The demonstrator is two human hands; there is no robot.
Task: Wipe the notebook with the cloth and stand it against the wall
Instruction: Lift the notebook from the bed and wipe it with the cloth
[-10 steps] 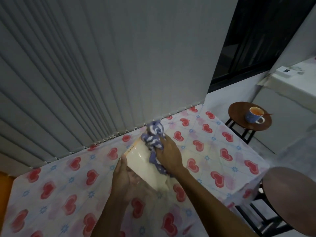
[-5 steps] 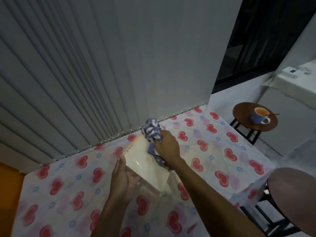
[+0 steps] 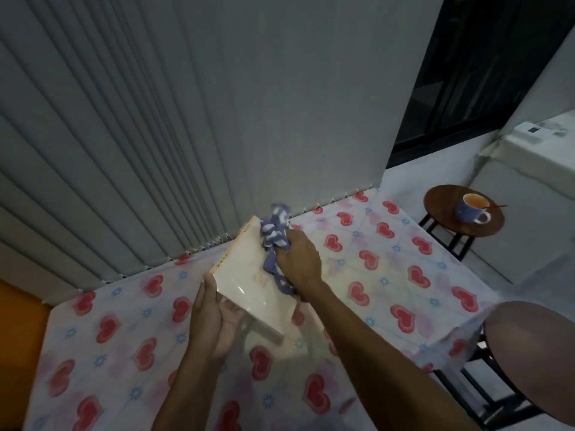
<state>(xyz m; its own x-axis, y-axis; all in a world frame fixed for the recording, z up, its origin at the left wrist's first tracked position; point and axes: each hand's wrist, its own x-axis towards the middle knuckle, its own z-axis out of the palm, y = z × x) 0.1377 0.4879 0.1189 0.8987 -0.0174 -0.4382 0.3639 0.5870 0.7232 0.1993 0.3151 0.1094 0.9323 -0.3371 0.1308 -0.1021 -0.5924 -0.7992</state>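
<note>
Glossy cream notebook (image 3: 249,284) held tilted above heart-print tablecloth (image 3: 389,275), wiped with crumpled blue-white cloth (image 3: 275,233).
Left hand (image 3: 214,318) clamps notebook's near-left edge; right hand (image 3: 298,259) fisted on cloth at far corner. Long axis runs toward slatted blinds (image 3: 124,135), spiral edge left.

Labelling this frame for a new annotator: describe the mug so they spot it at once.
Start at the table with the red-heart cloth, then look past its far right corner to the small round dark wooden stool. The mug stands on it: blue, white handle, orange-brown drink, a thin stick resting across its rim. It is the only thing on that stool.
</note>
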